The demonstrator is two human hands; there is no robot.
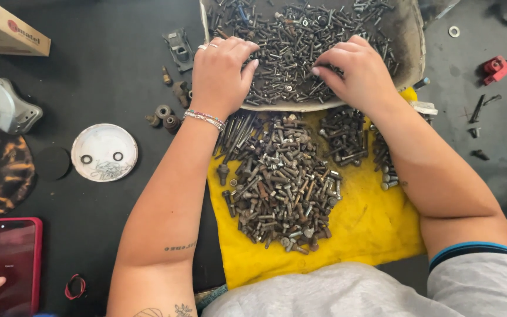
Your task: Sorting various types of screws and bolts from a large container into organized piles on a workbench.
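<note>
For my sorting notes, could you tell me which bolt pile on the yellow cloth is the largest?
The middle pile, far larger than the right pile beside it.

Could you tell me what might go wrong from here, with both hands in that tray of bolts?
The tray is torn and overhangs the yellow cloth, so screws could spill into the sorted pile of bolts. Bare fingers of the left hand and the right hand rake through sharp threads and might get scratched. Bolts near the cloth's edge may roll off.

Bright, even overhead light, soft shadows beneath the forearms, sharp focus throughout, slight wide-angle stretching toward the edges.
</note>
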